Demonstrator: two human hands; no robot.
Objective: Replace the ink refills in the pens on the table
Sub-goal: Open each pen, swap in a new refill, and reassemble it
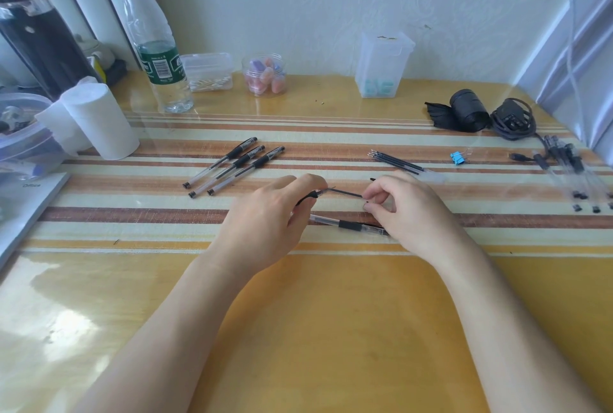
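**Refill halfway between two hands**

The refill is the thin dark rod held just above the striped table, a little behind the pen that lies flat between the two wrists. The left hand pinches a black-gripped pen part between thumb and fingers; the right hand nips the other end of the rod between thumb and forefinger, its remaining fingers curled. I judge the step to be a refill sliding out of or into that front section; which way, I cannot tell. Either way the next move calls for a straight pull or push along the rod's own line, since so thin a tube would bend if levered sideways.

Behind and to the right of the flat pen lies a small bundle of spare refills, with a blue binder clip just beyond them. Behind and to the left rest three capped pens side by side; far to the right, more pens lie in a loose heap.

Further back still, against the wall: a clear jar of pink and purple pieces, a low lidded box holding what look like cotton swabs, a tall translucent box with pale blue things at the bottom, and a water bottle, nearly drained.
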